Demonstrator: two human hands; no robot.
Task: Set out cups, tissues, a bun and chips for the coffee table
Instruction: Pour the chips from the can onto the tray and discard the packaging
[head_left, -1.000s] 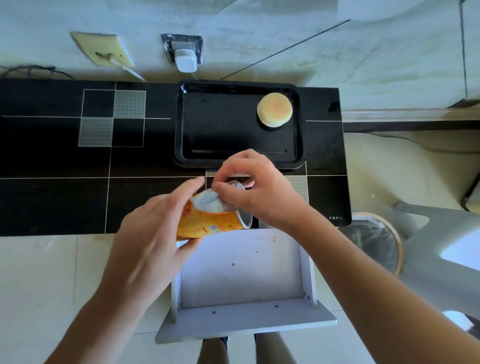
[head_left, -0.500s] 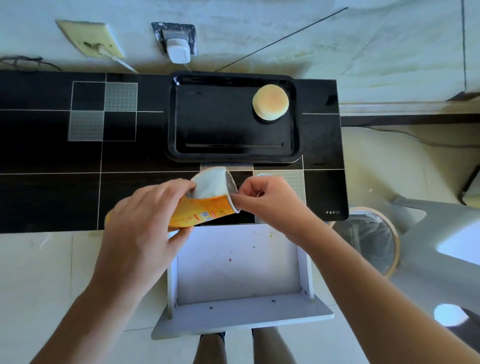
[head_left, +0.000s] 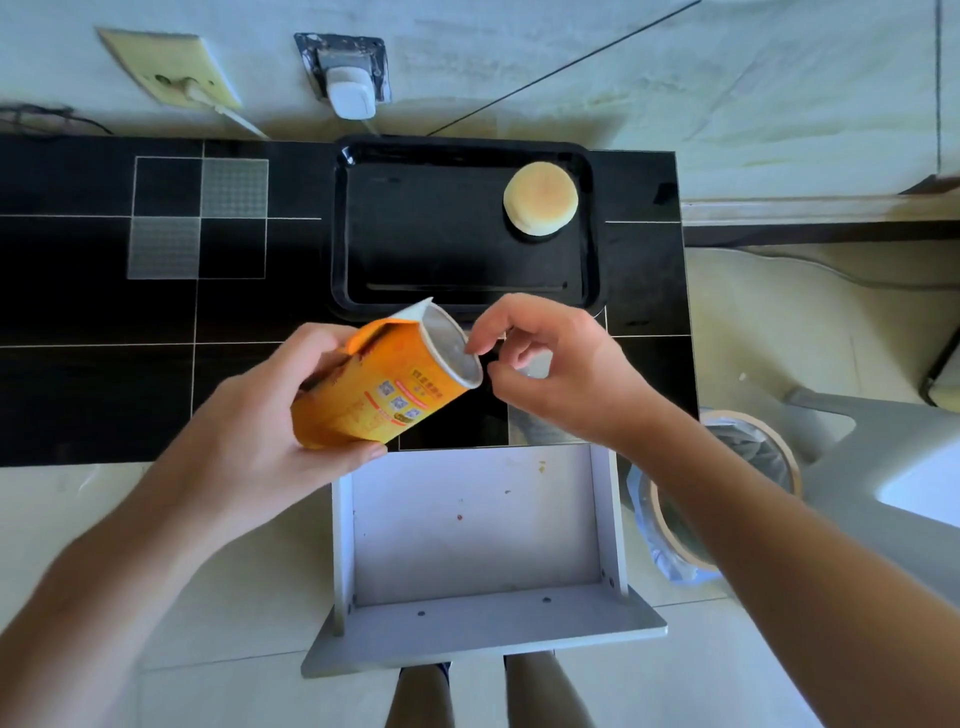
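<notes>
Chips can (head_left: 387, 387), gripped by left hand (head_left: 270, 436) over the black table's (head_left: 104, 312) near edge, long axis tilted, mouth aimed far-right. Right hand (head_left: 561, 369), fingers curled, holds nothing visible. Beyond: tray (head_left: 441, 249) with bun (head_left: 540, 198); open drawer (head_left: 478, 525) nearer.

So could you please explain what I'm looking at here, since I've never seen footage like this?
There is no machine. A person wears a camera on the head, so the single picture looks forward and down at their own two bare hands.

The left hand grips an orange chip can, tilted with its mouth toward the right hand. That hand's fingers are curled at the can's rim; whether they pinch anything I cannot tell.

Beyond the hands is a black table. On it sits a black tray, with a bun in its far right corner. Below the hands an open white drawer sticks out. A lined bin stands on the floor to the right.
</notes>
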